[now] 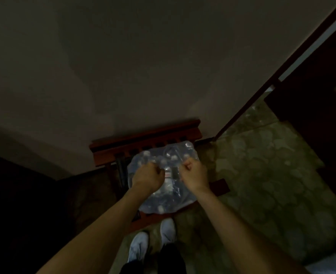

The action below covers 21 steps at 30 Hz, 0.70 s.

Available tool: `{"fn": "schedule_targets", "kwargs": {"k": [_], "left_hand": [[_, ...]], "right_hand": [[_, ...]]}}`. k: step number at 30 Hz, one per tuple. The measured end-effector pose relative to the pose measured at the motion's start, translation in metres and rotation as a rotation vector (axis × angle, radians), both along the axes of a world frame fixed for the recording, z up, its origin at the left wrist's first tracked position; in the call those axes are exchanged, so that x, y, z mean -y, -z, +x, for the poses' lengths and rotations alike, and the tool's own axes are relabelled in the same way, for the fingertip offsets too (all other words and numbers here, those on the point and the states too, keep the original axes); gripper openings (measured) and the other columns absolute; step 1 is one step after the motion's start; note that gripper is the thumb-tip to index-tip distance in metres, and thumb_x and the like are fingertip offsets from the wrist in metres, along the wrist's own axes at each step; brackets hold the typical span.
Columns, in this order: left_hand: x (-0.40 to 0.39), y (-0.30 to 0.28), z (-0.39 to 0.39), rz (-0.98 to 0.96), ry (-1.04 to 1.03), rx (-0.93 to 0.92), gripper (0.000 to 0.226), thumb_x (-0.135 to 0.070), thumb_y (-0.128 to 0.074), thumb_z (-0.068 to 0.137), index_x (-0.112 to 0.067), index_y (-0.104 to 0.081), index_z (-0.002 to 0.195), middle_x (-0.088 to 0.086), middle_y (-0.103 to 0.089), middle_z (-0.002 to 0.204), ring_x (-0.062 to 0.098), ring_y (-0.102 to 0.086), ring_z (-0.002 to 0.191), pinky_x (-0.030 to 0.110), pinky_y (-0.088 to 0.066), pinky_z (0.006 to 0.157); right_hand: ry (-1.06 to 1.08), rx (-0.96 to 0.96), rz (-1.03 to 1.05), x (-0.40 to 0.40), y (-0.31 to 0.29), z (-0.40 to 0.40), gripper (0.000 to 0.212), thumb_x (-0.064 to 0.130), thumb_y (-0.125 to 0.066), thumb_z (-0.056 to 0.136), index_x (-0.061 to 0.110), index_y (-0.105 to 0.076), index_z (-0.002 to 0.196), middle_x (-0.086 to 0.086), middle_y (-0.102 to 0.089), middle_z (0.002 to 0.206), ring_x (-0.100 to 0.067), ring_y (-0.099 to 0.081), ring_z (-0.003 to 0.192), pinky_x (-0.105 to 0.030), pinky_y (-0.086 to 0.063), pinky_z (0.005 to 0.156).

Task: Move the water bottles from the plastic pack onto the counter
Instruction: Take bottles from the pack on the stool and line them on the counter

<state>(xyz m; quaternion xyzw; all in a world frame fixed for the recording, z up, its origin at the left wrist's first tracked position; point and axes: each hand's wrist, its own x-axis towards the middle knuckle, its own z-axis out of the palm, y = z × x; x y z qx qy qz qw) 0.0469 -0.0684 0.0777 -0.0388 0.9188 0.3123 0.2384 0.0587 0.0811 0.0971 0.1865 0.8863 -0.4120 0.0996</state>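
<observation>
A clear plastic pack point(163, 202) of water bottles rests on a low reddish wooden stand point(143, 135) against the wall. White bottle caps point(174, 157) show through the wrap at its far side. One bottle with a red and white label point(168, 176) shows between my hands. My left hand point(148, 175) and my right hand point(192, 174) are both clenched on the plastic wrap at the top of the pack, a little apart from each other. The room is dim and the bottles are blurred.
A plain wall point(143, 66) rises behind the stand. Mottled greenish floor point(262, 165) spreads to the right, with a dark door frame point(281, 68) and dark furniture point(311, 95) beyond. My white shoes point(153, 242) stand just in front of the stand. The left side is dark.
</observation>
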Motion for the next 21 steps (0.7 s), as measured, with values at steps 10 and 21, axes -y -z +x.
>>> {"fn": "schedule_targets", "kwargs": {"k": [10,21], "left_hand": [[-0.030,0.054,-0.016,0.019,-0.070,0.227,0.030,-0.016,-0.041,0.104,-0.006,-0.069,0.101,0.011,-0.065,0.095,0.017,-0.055,0.073,0.026,-0.046,0.063],[-0.053,0.127,-0.018,0.034,-0.067,0.423,0.036,-0.011,-0.045,0.102,0.005,-0.054,0.133,0.023,-0.058,0.135,0.034,-0.055,0.124,0.027,-0.039,0.097]], "right_hand": [[-0.318,0.341,-0.058,-0.022,0.091,-0.036,0.023,0.014,-0.044,0.099,0.008,-0.066,0.095,0.001,-0.055,0.071,-0.009,-0.049,0.060,-0.018,-0.034,0.051],[-0.444,0.593,0.039,-0.004,0.182,-0.027,0.022,0.012,-0.045,0.098,0.000,-0.061,0.105,-0.021,-0.060,0.118,-0.032,-0.060,0.105,-0.030,-0.044,0.079]]}}
